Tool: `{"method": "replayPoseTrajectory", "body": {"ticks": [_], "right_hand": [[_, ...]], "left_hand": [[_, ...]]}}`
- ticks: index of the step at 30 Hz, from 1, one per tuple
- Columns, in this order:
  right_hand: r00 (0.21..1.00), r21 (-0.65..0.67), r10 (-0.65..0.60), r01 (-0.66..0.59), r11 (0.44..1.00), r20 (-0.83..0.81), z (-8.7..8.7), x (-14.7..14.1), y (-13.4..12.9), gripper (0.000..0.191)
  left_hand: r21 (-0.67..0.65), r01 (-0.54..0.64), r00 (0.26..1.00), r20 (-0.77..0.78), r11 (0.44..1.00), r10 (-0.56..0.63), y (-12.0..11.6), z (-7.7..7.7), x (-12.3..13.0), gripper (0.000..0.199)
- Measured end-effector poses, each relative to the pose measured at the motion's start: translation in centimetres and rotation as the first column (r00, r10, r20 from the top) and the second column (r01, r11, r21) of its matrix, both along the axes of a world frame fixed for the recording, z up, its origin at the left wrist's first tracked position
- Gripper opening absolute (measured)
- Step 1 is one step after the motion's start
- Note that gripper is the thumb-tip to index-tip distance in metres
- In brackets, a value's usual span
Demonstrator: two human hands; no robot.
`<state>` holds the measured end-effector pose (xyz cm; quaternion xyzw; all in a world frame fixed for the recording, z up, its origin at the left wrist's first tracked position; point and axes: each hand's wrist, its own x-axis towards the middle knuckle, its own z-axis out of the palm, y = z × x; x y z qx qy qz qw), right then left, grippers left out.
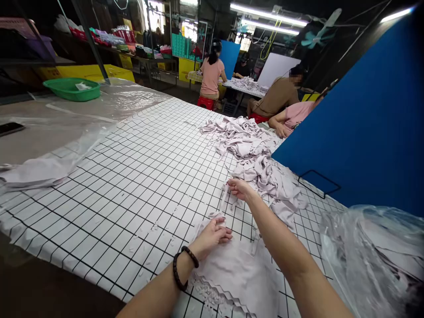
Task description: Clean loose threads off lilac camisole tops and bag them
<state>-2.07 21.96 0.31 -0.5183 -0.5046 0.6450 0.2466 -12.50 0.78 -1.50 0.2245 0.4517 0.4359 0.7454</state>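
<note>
A pale pinkish-grey garment (240, 274) with thin straps and a zigzag lower edge lies flat in front of me on the grid-patterned tablecloth (142, 176). Its upper edge is under my left hand (213, 236), whose fingers are slightly apart and rest on the fabric. Farther out, my right hand (241, 189) pinches the end of a narrow strap (224, 198), which runs down toward the garment top near my left fingers. A second strap (255, 243) lies loose below my right forearm.
A heap of similar garments (245, 141) spreads beyond my right hand. A blue panel (361, 128) and a clear plastic bag (361, 256) stand at right. At far left are a green basket (71, 90) and a phone (10, 128). Several people sit beyond.
</note>
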Motion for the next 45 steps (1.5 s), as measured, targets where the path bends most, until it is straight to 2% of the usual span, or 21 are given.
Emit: {"method": "replayPoseTrajectory", "body": {"ticks": [4, 8, 11, 12, 13, 15, 17, 18, 20, 23, 25, 27, 29, 31, 33, 35, 37, 39, 41, 42, 45], "right_hand": [[0.996, 0.014, 0.008, -0.006, 1.000, -0.093, 0.9, 1.7, -0.4, 0.014], [0.987, 0.094, 0.018, -0.003, 0.996, -0.160, 2.2, 2.1, -1.7, 0.028], [0.993, 0.259, 0.041, -0.012, 0.966, -0.108, 3.1, 2.2, -4.0, 0.032], [0.997, 0.370, 0.061, -0.043, 0.928, -0.037, 3.4, 2.3, -5.0, 0.029], [0.994, 0.492, 0.087, -0.105, 0.864, 0.060, 3.6, 2.5, -6.2, 0.026], [0.951, 0.676, 0.140, -0.296, 0.675, 0.276, 3.9, 3.1, -8.5, 0.022], [0.884, 0.733, 0.180, -0.459, 0.502, 0.431, 3.8, 4.0, -10.6, 0.023], [0.855, 0.736, 0.190, -0.514, 0.440, 0.483, 3.5, 4.5, -11.4, 0.025], [0.816, 0.735, 0.178, -0.574, 0.361, 0.549, 2.8, 5.4, -12.5, 0.026], [0.822, 0.767, 0.118, -0.564, 0.305, 0.558, 1.5, 6.3, -13.2, 0.025], [0.835, 0.783, 0.079, -0.541, 0.307, 0.545, 1.2, 6.6, -13.5, 0.023], [0.825, 0.754, 0.093, -0.550, 0.359, 0.557, 1.7, 6.7, -14.0, 0.028], [0.800, 0.671, 0.203, -0.588, 0.452, 0.565, 2.9, 6.6, -14.7, 0.041], [0.753, 0.537, 0.384, -0.653, 0.534, 0.534, 4.2, 6.4, -15.4, 0.047], [0.684, 0.396, 0.541, -0.727, 0.561, 0.489, 5.2, 6.0, -15.7, 0.037], [0.631, 0.306, 0.625, -0.773, 0.556, 0.459, 5.4, 5.7, -15.7, 0.024], [0.622, 0.260, 0.637, -0.777, 0.573, 0.456, 4.9, 5.6, -15.5, 0.020], [0.649, 0.224, 0.590, -0.741, 0.634, 0.480, 4.0, 5.7, -15.2, 0.018], [0.671, 0.200, 0.527, -0.696, 0.689, 0.522, 3.1, 6.0, -15.0, 0.018], [0.673, 0.202, 0.502, -0.685, 0.700, 0.543, 2.8, 6.2, -15.0, 0.018], [0.644, 0.273, 0.433, -0.706, 0.653, 0.630, 2.1, 6.4, -15.2, 0.017]], "left_hand": [[-0.028, -0.008, 1.000, 0.007, 1.000, 0.008, 0.0, 0.1, 0.0, 0.046], [-0.042, -0.011, 1.000, 0.024, 0.999, 0.013, 0.0, 0.2, 0.0, 0.040], [-0.041, -0.025, 0.998, 0.062, 0.999, 0.027, -0.1, 0.3, -0.1, 0.040], [-0.033, -0.039, 0.995, 0.096, 0.999, 0.042, -0.1, 0.4, -0.1, 0.042], [-0.022, -0.058, 0.988, 0.140, 0.998, 0.061, -0.1, 0.5, -0.3, 0.045], [0.000, -0.110, 0.964, 0.243, 0.994, 0.107, 0.0, 0.9, -0.5, 0.054], [0.014, -0.151, 0.935, 0.327, 0.988, 0.139, 0.0, 1.4, -0.8, 0.060], [0.020, -0.153, 0.927, 0.349, 0.988, 0.137, 0.0, 1.6, -0.9, 0.060], [0.038, -0.122, 0.936, 0.336, 0.992, 0.102, 0.0, 1.8, -0.9, 0.053], [0.081, -0.035, 0.970, 0.244, 0.996, 0.014, -0.1, 1.5, -0.8, 0.039], [0.100, -0.003, 0.981, 0.192, 0.995, -0.016, -0.3, 1.0, -0.7, 0.035], [0.116, 0.007, 0.991, 0.134, 0.993, -0.023, -0.4, 0.6, -0.5, 0.036], [0.144, 0.013, 0.999, 0.044, 0.990, -0.019, -0.6, 0.1, -0.4, 0.040], [0.201, 0.023, 0.998, -0.067, 0.979, -0.009, -0.7, -0.1, -0.2, 0.041], [0.261, 0.041, 0.987, -0.159, 0.965, 0.001, -0.9, -0.2, -0.1, 0.041], [0.292, 0.074, 0.976, -0.218, 0.953, -0.009, -1.1, -0.1, -0.1, 0.039], [0.289, 0.129, 0.963, -0.265, 0.949, -0.051, -1.3, 0.2, -0.4, 0.037], [0.283, 0.207, 0.922, -0.377, 0.937, -0.090, -1.5, 0.7, -0.8, 0.033], [0.307, 0.283, 0.799, -0.599, 0.909, -0.047, -1.7, 1.2, -1.3, 0.027], [0.326, 0.319, 0.695, -0.719, 0.890, 0.015, -1.8, 1.4, -1.5, 0.026], [0.338, 0.408, 0.353, -0.915, 0.848, 0.195, -2.0, 1.5, -1.8, 0.028]]}}
